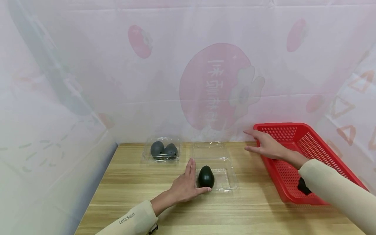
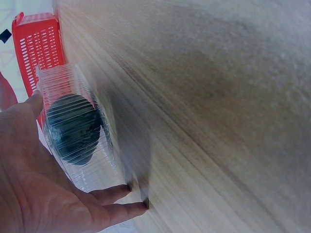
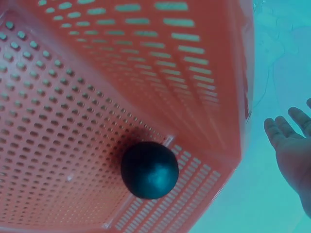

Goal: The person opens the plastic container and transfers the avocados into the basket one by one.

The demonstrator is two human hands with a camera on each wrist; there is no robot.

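Note:
My left hand (image 1: 184,186) lies against the left side of a clear plastic clamshell box (image 1: 223,187), its fingers straight and its thumb along the front edge. In the box's left half sits one dark green avocado (image 1: 206,177); the lid (image 1: 209,150) is folded back toward the wall. The left wrist view shows the avocado (image 2: 74,128) through the ribbed box wall, beside the palm. My right hand (image 1: 265,143) hovers at the red basket's left rim, fingers spread, holding nothing. Inside the basket, another dark avocado (image 3: 149,170) shows in the right wrist view; my arm hides it in the head view.
A second clear box (image 1: 147,156), its lid down, stands at the back left with two dark avocados (image 1: 157,150) inside. The red perforated basket (image 1: 276,186) takes up the right of the wooden table (image 1: 123,186). Printed cloth walls (image 1: 158,85) enclose the back and sides.

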